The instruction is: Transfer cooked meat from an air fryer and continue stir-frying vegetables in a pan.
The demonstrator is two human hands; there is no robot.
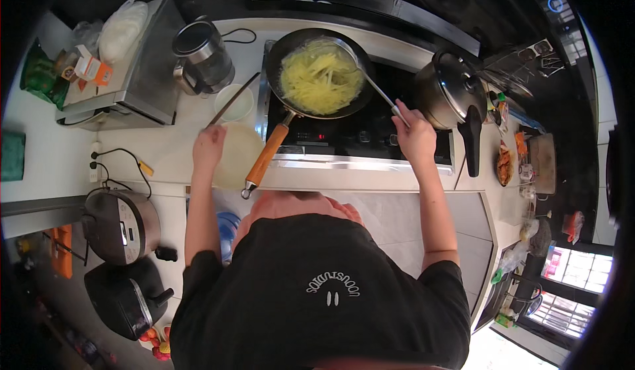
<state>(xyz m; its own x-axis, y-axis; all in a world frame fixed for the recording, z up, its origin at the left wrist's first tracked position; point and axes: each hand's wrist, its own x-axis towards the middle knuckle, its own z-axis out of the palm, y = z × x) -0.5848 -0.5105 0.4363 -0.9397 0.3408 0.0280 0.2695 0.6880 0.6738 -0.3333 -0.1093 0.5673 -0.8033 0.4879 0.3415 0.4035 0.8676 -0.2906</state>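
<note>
My left hand (209, 147) holds dark chopsticks (233, 99), pointing up and right toward the wok but apart from it. My right hand (415, 136) grips the long metal handle (381, 92) of a skimmer or ladle. Its round head dips into the right side of a black wok (274, 80), partly hidden by the food. Pale yellow shredded strips (320, 82), which look like potato, lie in liquid in the wok. The wok's wooden handle (268, 154) juts over the counter edge. A small white bowl (238, 107) and a larger pale bowl (239, 156) are near my left hand.
The wok sits on a black glass cooktop (342, 139). A pressure cooker (449, 92) stands to its right, its black handle (470, 147) pointing toward me. At left are a glass kettle (206, 57), a countertop oven (149, 67), a rice cooker (124, 226) and a black air fryer (124, 295).
</note>
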